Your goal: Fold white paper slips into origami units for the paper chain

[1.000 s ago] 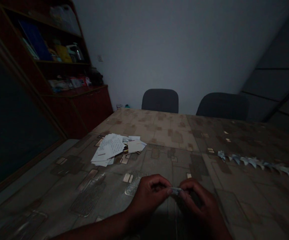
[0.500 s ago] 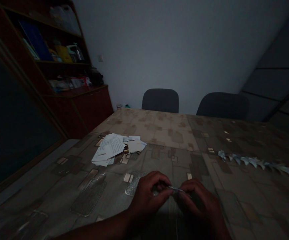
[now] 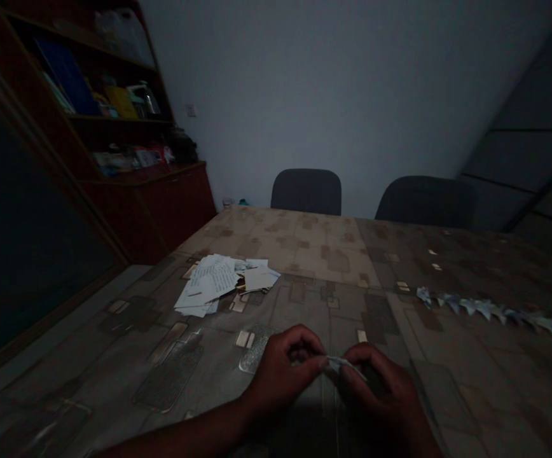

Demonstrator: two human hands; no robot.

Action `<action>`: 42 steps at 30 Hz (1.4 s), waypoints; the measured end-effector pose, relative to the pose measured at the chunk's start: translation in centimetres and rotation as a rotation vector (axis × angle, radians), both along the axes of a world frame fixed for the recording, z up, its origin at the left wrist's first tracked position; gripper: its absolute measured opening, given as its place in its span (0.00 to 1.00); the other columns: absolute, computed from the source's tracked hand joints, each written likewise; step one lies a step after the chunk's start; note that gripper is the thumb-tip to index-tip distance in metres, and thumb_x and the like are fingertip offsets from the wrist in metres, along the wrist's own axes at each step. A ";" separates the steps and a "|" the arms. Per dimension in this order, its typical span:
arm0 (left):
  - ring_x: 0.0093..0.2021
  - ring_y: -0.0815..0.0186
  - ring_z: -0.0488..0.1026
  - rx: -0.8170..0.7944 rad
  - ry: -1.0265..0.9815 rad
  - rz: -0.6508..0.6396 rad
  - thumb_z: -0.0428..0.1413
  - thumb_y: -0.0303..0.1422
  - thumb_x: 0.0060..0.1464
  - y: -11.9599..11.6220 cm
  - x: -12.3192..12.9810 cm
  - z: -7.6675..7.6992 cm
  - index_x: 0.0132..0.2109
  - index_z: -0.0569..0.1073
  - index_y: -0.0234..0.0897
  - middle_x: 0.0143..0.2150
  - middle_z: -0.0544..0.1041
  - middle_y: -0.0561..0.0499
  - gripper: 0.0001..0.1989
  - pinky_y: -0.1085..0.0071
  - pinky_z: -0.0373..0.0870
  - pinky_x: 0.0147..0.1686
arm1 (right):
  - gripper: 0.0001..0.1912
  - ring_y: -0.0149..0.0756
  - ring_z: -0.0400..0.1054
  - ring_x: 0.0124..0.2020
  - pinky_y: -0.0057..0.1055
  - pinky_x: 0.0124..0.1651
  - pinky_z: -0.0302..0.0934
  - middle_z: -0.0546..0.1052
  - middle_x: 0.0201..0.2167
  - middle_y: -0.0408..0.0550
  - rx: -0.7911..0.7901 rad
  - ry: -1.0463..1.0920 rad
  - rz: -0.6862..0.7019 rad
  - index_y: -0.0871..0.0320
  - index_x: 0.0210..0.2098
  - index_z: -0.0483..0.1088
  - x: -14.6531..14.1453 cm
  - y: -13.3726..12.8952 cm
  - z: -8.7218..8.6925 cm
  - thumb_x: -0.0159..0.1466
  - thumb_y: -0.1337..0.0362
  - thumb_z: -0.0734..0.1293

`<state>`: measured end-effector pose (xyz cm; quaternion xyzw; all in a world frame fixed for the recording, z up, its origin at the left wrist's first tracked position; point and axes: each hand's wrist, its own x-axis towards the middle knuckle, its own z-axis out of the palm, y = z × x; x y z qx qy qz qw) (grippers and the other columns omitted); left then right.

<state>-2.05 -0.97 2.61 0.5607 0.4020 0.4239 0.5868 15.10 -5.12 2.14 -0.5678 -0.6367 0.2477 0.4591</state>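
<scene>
Between my two hands, low in the middle of the head view, is a small folded piece of paper (image 3: 337, 360), pale and narrow. My left hand (image 3: 283, 366) pinches its left end between thumb and forefinger. The fingers of my right hand (image 3: 385, 385) are closed on its right end, covering part of it. Farther right on the table lies a row of folded paper pieces (image 3: 483, 308), pointed and whitish. To the left, beyond my hands, rests a loose pile of paper sheets (image 3: 212, 280), some with writing.
A patterned cloth covers the table (image 3: 324, 248). Behind its far edge stand two dark chairs (image 3: 306, 191). At the left is a reddish-brown cabinet (image 3: 171, 203) with shelves of assorted items. A socket (image 3: 191, 111) is on the wall.
The folded paper between my fingers has turned a little, and more of its pale surface shows. My hands stay almost in place.
</scene>
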 end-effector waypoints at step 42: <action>0.29 0.64 0.72 0.031 0.063 0.003 0.60 0.27 0.41 -0.1 0.1 0.2 0.24 0.73 0.34 0.25 0.76 0.48 0.03 0.70 0.67 0.31 | 0.05 0.35 0.71 0.29 0.29 0.32 0.64 0.76 0.27 0.44 0.094 0.013 0.115 0.54 0.27 0.70 0.3 0.1 -0.4 0.60 0.66 0.66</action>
